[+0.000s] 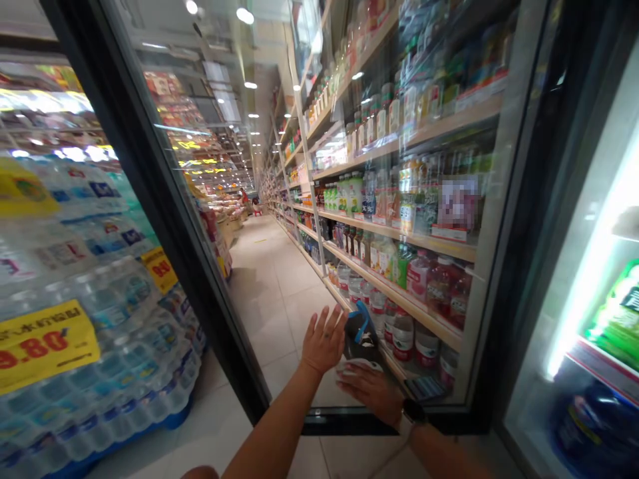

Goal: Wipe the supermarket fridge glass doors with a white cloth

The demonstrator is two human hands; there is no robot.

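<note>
pale tiled floor [219, 406]; tiered shelves [399, 283] receding into the distance; white lights [245, 15] glowing overhead

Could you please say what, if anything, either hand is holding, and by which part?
The left hand is open, holding nothing visible. The right hand is at a white thing, perhaps a cloth; whether it is held cannot be told.

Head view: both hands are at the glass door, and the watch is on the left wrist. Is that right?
Not quite: the head view shows the watch on the right wrist. The left hand and right hand are indeed at the glass door.
</note>
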